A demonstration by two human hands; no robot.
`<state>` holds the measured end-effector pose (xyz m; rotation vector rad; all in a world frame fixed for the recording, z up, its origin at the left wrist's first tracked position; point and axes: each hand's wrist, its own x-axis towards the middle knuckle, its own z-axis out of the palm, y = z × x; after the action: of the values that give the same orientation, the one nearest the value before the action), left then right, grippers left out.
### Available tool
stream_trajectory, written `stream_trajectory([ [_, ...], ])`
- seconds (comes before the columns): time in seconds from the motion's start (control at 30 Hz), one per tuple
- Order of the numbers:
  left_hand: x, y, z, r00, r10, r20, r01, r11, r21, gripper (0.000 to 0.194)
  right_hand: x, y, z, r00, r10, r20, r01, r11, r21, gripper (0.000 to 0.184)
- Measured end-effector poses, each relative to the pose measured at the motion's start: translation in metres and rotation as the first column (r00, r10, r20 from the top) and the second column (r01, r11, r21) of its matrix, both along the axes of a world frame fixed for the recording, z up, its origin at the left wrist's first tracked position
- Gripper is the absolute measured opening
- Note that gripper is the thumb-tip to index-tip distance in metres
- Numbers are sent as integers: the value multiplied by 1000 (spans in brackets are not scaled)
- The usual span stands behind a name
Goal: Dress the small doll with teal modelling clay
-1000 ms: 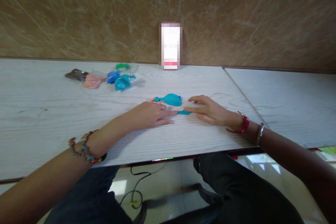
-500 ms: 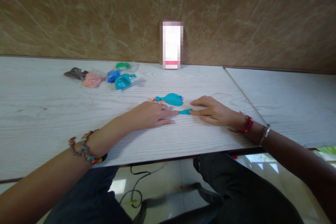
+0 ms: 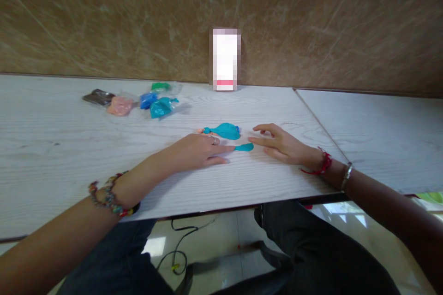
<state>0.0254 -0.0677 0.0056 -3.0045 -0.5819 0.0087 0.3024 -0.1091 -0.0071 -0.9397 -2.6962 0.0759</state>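
Note:
A small teal clay piece lies on the white wood-grain table. My left hand rests flat there, its index fingertip touching the piece's left end. My right hand hovers just right of the piece with fingers spread, holding nothing. Behind them lies a larger teal clay shape with a small orange bit at its left end.
Several clay packets lie at the back left: teal, blue, green, pink and brown. A blurred white card leans on the brown wall. A second table adjoins on the right. A cable lies on the floor.
My right hand has lifted off the small teal piece and drawn slightly right and back. The left hand has stayed in place.

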Motion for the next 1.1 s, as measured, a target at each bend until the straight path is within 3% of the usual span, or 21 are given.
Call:
stream_trajectory([
  [0.7,0,0,1,1000,4,20,-3,999,-34,39,-14,1,2,999,7,-48,-11,998,-68,41],
  [1.1,-1,1,0,999,2,34,-1,998,-56,39,-15,2,0,1000,-6,5,7,1000,-29,40],
])
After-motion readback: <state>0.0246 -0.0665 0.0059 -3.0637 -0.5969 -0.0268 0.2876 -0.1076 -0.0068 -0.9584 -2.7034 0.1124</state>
